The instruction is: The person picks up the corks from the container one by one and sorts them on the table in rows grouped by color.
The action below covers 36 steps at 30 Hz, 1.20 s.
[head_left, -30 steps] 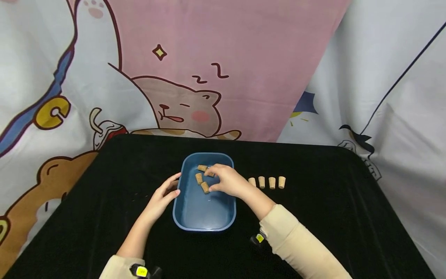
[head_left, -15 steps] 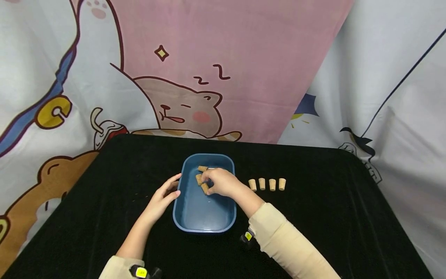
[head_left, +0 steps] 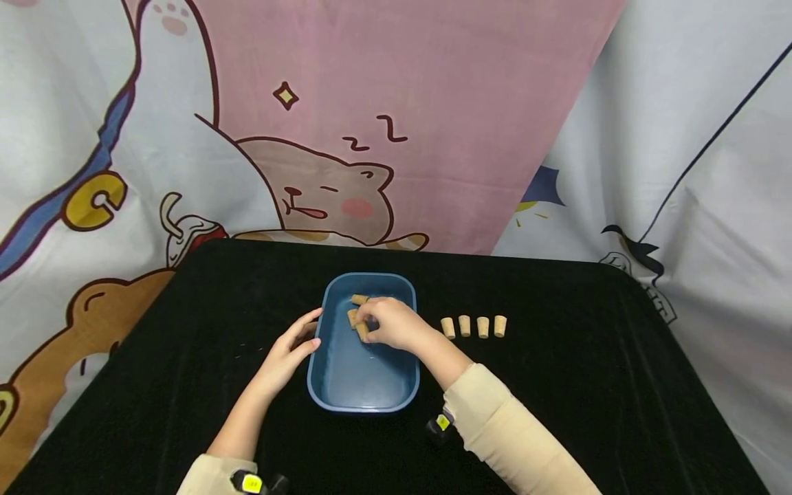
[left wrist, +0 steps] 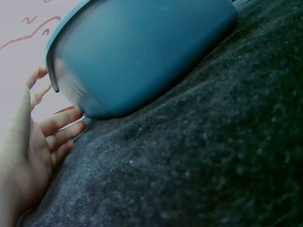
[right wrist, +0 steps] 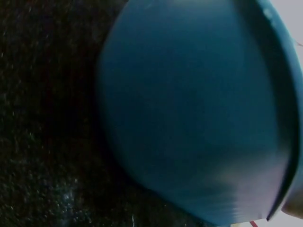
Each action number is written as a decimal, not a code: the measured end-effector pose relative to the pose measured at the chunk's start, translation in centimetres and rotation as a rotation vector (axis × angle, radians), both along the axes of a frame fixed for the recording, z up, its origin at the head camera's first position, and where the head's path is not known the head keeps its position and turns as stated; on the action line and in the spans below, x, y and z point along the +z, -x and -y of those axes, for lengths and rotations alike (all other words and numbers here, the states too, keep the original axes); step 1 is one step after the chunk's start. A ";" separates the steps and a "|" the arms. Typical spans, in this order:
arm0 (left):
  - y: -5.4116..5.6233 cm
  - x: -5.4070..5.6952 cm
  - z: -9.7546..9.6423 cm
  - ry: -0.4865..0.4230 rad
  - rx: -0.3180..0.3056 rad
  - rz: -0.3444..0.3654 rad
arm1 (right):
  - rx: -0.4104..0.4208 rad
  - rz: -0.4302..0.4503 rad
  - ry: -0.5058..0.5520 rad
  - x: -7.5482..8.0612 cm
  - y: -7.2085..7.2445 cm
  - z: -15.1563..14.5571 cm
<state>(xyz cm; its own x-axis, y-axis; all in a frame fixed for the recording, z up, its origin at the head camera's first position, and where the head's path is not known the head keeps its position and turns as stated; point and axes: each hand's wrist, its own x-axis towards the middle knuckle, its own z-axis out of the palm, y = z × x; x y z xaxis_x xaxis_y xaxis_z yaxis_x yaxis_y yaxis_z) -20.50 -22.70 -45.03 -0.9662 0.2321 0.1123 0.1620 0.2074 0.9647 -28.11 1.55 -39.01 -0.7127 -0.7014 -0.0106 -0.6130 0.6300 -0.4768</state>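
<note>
A blue rectangular tub stands on the black cloth. Inside it, one cork lies near the far end and another cork sits by the left wall. My right hand reaches over the right rim, and its thumb and fingers pinch a third cork. Its knuckles cover part of the tub's floor. Against the tub's left side rests my left hand, fingers extended and touching the wall. The left wrist view shows those fingertips at the tub's lower edge. In the right wrist view the tub's wall hides the corks.
Right of the tub, several corks stand in a row on the cloth, with one cork at the right end and another cork closest to the right forearm. Behind the table hangs a printed curtain.
My right hand has moved slightly down and left inside the tub, and its fingers have drawn together on a cork, which has tipped a little. The left hand has stayed put.
</note>
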 end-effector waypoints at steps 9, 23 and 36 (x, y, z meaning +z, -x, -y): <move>0.0 0.0 -0.1 0.005 -0.001 -0.011 | -0.016 0.002 0.211 1.4 -1.1 -1.8; 0.0 -0.2 0.3 -0.006 -0.020 -0.038 | -0.118 -0.109 0.468 3.6 -4.0 -6.0; 0.0 -0.3 -0.1 0.000 0.001 -0.014 | -0.230 -0.200 0.523 3.6 -5.8 -10.5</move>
